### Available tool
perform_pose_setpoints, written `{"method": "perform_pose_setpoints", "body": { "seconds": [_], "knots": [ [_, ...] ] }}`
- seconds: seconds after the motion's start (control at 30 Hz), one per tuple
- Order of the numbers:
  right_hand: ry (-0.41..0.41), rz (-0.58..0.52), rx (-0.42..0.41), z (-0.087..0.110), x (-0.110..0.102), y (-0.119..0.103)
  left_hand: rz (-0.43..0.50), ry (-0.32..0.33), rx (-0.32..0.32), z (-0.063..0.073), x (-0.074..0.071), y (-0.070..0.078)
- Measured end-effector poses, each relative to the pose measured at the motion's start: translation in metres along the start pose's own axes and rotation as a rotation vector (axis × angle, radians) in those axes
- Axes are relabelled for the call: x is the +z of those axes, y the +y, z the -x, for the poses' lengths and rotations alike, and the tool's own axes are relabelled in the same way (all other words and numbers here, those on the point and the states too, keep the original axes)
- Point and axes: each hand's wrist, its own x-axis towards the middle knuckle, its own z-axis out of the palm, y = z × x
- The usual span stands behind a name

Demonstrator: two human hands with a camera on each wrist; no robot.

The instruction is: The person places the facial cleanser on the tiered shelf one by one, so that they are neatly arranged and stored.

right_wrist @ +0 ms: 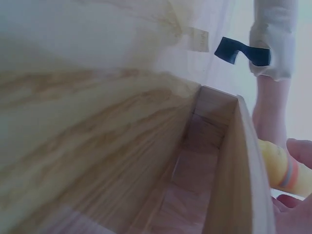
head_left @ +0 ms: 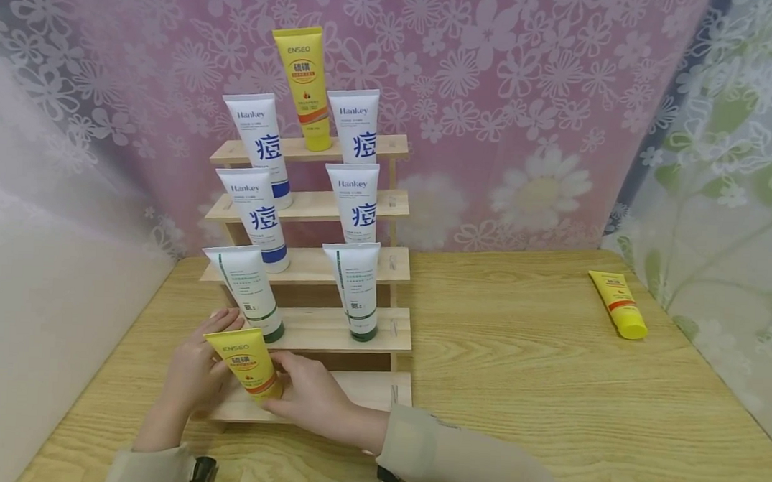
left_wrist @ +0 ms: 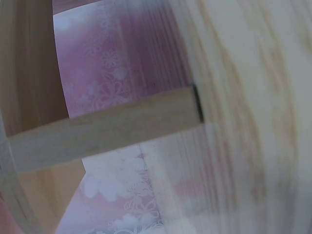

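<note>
A yellow ENSEO tube point(head_left: 246, 364) stands tilted over the lowest step of a wooden display rack point(head_left: 373, 391). My right hand point(head_left: 314, 396) grips its right side near the cap, thumb in front. My left hand point(head_left: 193, 362) is at the tube's left side, its thumb close to the edge and its fingers reaching up beside a white green-capped tube point(head_left: 248, 289); part of this hand is hidden behind the yellow tube. The right wrist view catches the yellow tube point(right_wrist: 274, 163) between fingers at its right edge. Only rack wood and the backdrop dominate the left wrist view.
Another white green-capped tube point(head_left: 356, 290) shares the second step. Several white Hankey tubes point(head_left: 354, 200) stand on the steps above, and a yellow tube point(head_left: 307, 90) tops the rack. One more yellow tube point(head_left: 618, 305) lies on the wooden table point(head_left: 515, 390) at right. A floral curtain point(head_left: 456, 115) hangs behind.
</note>
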Motion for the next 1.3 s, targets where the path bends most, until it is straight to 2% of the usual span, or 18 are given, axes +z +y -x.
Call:
{"method": "perform_pose_setpoints", "body": {
  "seconds": [0.13,0.33,0.53,0.7,1.03,1.3],
  "knots": [
    [0.001,0.021,-0.009,0.010,-0.012,0.001,-0.001,-0.017,-0.016,0.001,0.000,0.001],
    [-0.010,-0.092,0.005,0.029,-0.035,0.008,-0.008,-0.039,-0.031,0.000,-0.001,0.002],
    [0.041,-0.159,0.000,0.055,-0.061,0.022,-0.012,-0.041,-0.023,0.000,0.000,0.002],
    [0.113,-0.134,-0.003,0.074,-0.084,0.032,-0.005,-0.034,-0.024,0.000,0.000,0.001],
    [0.279,-0.003,0.048,0.104,-0.125,0.056,-0.010,-0.016,-0.004,0.001,-0.001,0.000],
    [0.365,0.072,0.136,0.119,-0.158,0.082,-0.020,-0.029,-0.006,0.000,-0.003,0.001]
  ]
}}
